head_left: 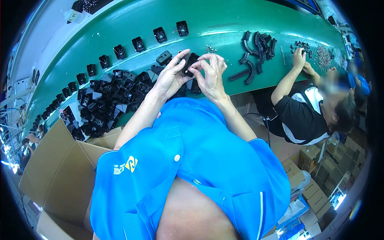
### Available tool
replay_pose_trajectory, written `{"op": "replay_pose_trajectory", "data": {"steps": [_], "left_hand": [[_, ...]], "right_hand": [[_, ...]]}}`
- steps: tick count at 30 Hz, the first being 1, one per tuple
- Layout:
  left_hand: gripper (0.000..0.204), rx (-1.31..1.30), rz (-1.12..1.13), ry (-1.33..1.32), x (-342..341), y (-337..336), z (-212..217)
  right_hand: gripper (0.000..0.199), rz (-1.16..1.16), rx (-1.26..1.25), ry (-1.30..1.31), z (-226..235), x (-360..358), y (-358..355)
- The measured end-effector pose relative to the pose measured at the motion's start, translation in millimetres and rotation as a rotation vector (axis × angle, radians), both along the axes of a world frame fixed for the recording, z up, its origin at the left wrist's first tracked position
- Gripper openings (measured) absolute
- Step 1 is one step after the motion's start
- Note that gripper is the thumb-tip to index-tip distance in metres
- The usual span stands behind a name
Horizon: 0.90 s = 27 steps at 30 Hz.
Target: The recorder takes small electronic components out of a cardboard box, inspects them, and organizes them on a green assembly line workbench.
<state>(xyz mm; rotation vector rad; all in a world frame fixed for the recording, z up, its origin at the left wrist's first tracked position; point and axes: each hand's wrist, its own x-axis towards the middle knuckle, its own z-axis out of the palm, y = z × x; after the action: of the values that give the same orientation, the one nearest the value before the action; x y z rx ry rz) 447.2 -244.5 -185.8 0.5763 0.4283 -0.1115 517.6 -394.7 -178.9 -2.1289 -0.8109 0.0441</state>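
Observation:
My left hand (169,80) is closed around a black plastic housing (193,59), holding it up over the near edge of the green table (216,34). My right hand (213,80) comes in from the other side, thumb and fingers pinched together at the housing's near side. A tiny pale and reddish bit shows at those fingertips, too small to name. Beyond my left fingers lies another black housing (163,58), flat on the table. A small cluster of thin light-coloured wired parts (211,49) sits just past my right hand.
A heap of black housings (116,90) lies left of my hands. Single housings (138,44) stand in a curved row beyond it. Segmented black strips (256,50) lie to the right, near a co-worker (308,108) handling small dark parts. An open cardboard box (52,172) stands at my left.

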Motion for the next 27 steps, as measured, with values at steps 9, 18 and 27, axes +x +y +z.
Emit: {"op": "replay_pose_trajectory", "data": {"steps": [9,18,27], "left_hand": [[0.050,0.471,0.053,0.051,3.2,-25.6,13.0],[0.043,0.556,-0.033,-0.037,-1.4,-26.1,42.6],[0.039,0.298,0.053,0.078,13.9,-8.4,23.0]], "right_hand": [[0.013,-0.085,0.097,-0.024,-11.8,0.8,-7.5],[0.016,-0.080,0.430,0.124,-29.7,-3.7,-19.9],[0.022,0.030,0.366,0.187,-29.3,19.2,-3.3]]}}
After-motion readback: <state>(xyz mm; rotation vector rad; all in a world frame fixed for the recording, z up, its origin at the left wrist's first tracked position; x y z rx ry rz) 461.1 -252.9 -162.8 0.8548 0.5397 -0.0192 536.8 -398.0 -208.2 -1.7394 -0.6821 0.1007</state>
